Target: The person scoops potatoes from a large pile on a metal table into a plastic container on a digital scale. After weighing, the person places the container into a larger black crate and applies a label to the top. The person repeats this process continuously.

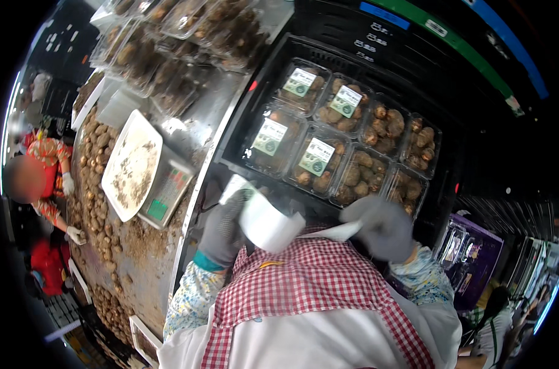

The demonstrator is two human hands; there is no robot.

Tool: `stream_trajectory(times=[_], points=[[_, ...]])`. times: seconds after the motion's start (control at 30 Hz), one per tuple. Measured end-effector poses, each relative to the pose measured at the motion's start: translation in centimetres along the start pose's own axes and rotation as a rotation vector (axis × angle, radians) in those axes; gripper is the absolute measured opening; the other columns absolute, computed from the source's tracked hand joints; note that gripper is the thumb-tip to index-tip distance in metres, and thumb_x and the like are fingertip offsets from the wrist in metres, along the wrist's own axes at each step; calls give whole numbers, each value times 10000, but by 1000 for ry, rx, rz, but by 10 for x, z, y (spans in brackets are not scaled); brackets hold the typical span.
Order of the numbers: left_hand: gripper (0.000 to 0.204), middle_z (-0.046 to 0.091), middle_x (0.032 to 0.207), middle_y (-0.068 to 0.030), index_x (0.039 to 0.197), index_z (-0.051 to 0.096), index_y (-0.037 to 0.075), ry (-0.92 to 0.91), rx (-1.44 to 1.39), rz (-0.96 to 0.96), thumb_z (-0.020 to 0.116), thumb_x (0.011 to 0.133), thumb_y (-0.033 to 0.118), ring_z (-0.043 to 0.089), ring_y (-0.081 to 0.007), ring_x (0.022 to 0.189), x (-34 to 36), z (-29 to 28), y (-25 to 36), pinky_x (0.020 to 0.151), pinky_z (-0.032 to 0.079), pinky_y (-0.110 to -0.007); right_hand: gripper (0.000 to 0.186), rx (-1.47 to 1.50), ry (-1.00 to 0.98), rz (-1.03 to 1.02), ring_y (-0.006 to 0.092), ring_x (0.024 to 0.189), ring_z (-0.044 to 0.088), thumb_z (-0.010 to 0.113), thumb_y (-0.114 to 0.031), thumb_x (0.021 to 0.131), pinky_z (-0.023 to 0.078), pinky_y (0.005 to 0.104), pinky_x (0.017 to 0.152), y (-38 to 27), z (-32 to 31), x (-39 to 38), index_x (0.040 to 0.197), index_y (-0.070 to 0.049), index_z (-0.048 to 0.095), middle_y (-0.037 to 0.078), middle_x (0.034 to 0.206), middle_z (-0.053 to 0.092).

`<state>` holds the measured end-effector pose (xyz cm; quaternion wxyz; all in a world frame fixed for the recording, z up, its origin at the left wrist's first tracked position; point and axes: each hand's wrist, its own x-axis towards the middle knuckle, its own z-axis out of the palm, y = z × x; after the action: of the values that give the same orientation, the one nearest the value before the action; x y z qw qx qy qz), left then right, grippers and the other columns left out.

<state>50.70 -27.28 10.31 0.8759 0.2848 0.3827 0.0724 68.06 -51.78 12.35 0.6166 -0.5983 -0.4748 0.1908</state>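
Note:
My left hand [223,232], in a grey glove, is closed on a roll of white labels [266,222] whose loose end curls outward. To its right, my right hand [381,229], also gloved and smeared by motion, grips a white label strip [336,232] in front of my checked apron. Just beyond both hands stands a black crate [227,150] with clear plastic boxes of small brown taro roots [385,128] in two rows. Labels with green and white print [317,156] sit on the lids of the left boxes; those at the right show bare lids.
Left of the crate runs a metal table [221,80] with stacked taro boxes [181,37], loose taros [98,144] and a scale [169,190] bearing a soiled white tray [132,165]. A person in red [49,154] works across it. A purple crate [476,252] stands at the right.

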Motion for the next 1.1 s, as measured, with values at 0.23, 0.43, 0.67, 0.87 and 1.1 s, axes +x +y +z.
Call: stream_trajectory(times=[0.23,0.43,0.67,0.87,1.1], points=[[377,645,1205,-185,1281,538,-68,-3,194,188,481,1036,212,649,-240,1081,0,-12,8,956,516,-352,219,-174,158,962,193,792,642,669,-68,878,534,340,727,93,-71,-26,1034,-16,523,85,879,616],[330,662,1192,-141,1257,572,-46,-52,191,212,572,1009,170,654,-217,1071,-3,-1,3,942,524,-340,368,-799,-72,765,292,816,662,699,-196,870,550,388,698,149,-59,-32,1130,-30,498,181,1059,597],[299,690,1170,-90,1265,615,7,-322,823,346,584,1002,144,656,-176,1051,-32,11,-10,942,497,-300,534,-999,-15,468,325,878,677,709,-382,868,540,414,746,73,-30,6,1247,-59,515,161,1160,621],[322,675,1164,-91,1268,599,10,-339,772,424,584,1007,199,646,-174,1044,-35,34,-21,892,518,-306,223,-29,-330,258,230,824,631,735,-222,847,508,325,725,18,42,14,947,-29,691,115,916,630],[348,679,1129,-151,1222,578,-51,-117,43,-54,562,1011,225,674,-211,999,-22,32,-13,888,555,-338,225,-436,-142,-33,285,841,622,752,-174,809,510,380,732,10,46,11,976,-39,683,105,959,634]])
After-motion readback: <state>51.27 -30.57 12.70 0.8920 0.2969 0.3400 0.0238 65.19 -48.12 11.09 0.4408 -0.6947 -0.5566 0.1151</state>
